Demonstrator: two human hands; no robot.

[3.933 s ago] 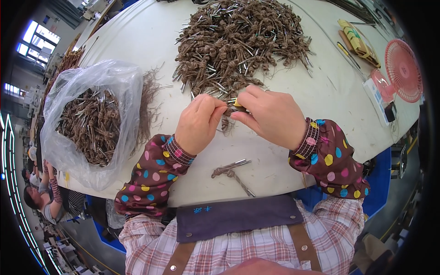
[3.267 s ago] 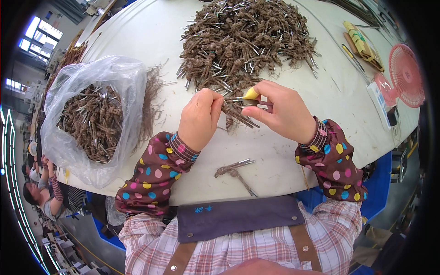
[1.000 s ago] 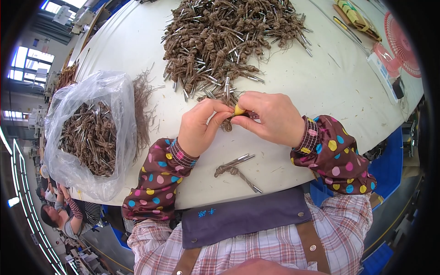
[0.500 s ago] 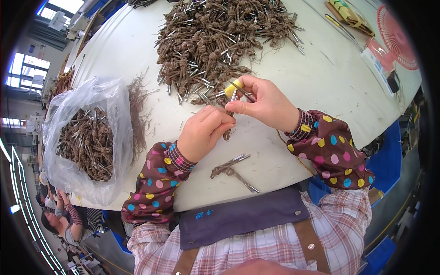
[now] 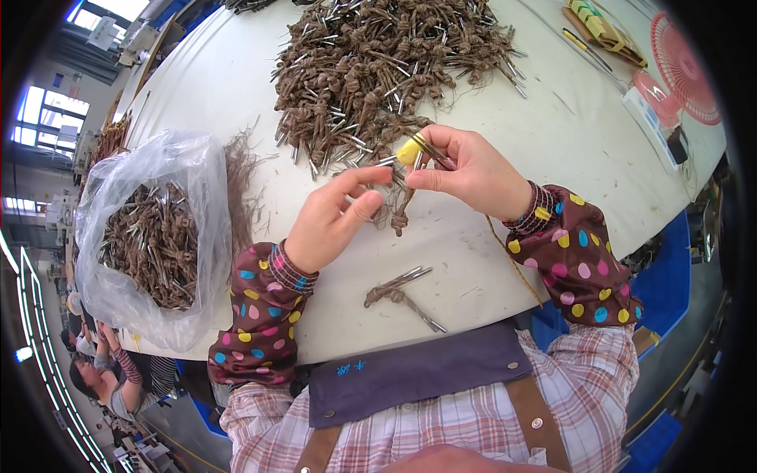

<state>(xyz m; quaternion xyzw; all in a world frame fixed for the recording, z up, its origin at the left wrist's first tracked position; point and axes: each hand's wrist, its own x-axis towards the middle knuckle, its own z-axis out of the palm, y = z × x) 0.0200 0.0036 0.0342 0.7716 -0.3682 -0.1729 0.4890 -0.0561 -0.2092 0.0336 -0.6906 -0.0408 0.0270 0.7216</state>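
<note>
My right hand is closed, thumb against fingers, on a knotted brown cord with silvery metal tips. The cord hangs with its knot down over the table. In the same hand is a dark two-pronged metal tool with a yellow wrap; whether it is snips or tweezers I cannot tell. My left hand is open, fingers apart and holding nothing, just left of the hanging cord. Closer to me, two metal-tipped knotted cords lie on the white table.
A large heap of similar cords covers the table's far middle. At left stands a clear plastic bag filled with more, beside loose brown threads. A pink fan and a white power strip sit at far right.
My left hand has let go of the cord and drawn back left, its fingers spreading. My right hand has shifted slightly right, and the cord's knot now hangs in view below it.
</note>
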